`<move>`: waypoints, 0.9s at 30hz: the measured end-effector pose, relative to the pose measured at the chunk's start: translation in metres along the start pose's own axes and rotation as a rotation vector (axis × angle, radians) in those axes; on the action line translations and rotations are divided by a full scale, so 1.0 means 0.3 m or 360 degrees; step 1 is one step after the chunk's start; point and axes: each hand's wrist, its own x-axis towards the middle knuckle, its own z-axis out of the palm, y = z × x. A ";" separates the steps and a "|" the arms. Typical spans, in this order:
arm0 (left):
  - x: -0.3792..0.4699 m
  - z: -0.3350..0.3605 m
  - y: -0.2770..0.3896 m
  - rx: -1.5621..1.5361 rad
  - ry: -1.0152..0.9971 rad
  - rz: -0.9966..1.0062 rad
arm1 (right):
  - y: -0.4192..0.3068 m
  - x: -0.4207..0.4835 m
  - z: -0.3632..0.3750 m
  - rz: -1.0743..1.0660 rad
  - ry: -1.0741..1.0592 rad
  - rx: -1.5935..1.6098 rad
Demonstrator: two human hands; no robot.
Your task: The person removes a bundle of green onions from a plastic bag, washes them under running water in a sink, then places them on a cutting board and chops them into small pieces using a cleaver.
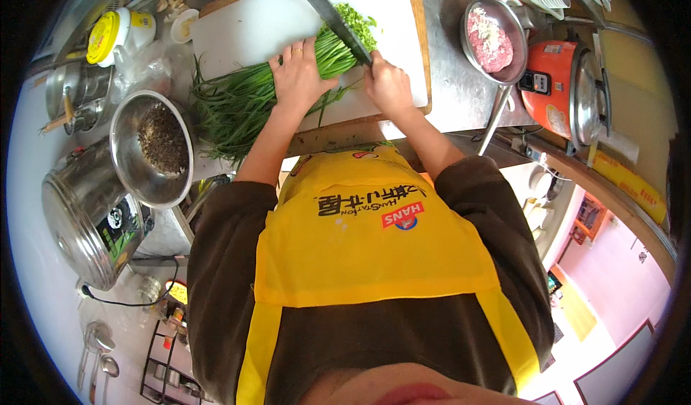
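A large bunch of long green garlic chives (237, 100) lies across a white cutting board (243, 35), its leafy ends hanging past the near left edge. My left hand (299, 75) presses down on the bunch, fingers spread over the stalks near the cut end. The handle of a dark-bladed cleaver (337, 24) is gripped in my right hand (388, 83). Its blade crosses the stalks just right of my left hand. Finely chopped green pieces (359, 24) are heaped beyond and beside the blade. The handle is mostly hidden by my fingers.
At left stand a steel bowl of dark chopped food (121, 151), a plastic bag (143, 70), a yellow-lidded tub (105, 36) and a small white dish (186, 26). A steel pan of minced meat (469, 38) and a red rice cooker (550, 89) sit at right. A wooden board (425, 43) lies beneath the white one.
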 end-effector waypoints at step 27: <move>0.002 0.009 -0.005 -0.0032 0.0019 -0.0024 | -0.018 0.037 0.010 -0.0015 0.0099 0.0133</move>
